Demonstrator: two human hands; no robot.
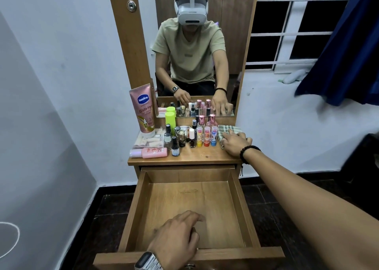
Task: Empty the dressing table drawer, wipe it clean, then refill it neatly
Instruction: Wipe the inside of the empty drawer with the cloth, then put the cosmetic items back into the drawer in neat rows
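Now the drawer [190, 204] sits empty, left hand [176, 239] loosely curled on its front, right hand [235, 144] spread flat on the checked cloth [227, 131], so wiping looks next.

surface: wooden dressing table top [196, 157], mid-frame under the mirror
left side: pink Vaseline tube [143, 110] standing, pink bottle [148, 152] lying down at the front, clear packet [149, 140] behind it
middle: bunch of nail polish bottles [180, 138], neon green bottle [170, 120], lip balms [206, 136]
right side: checked cloth [227, 130]
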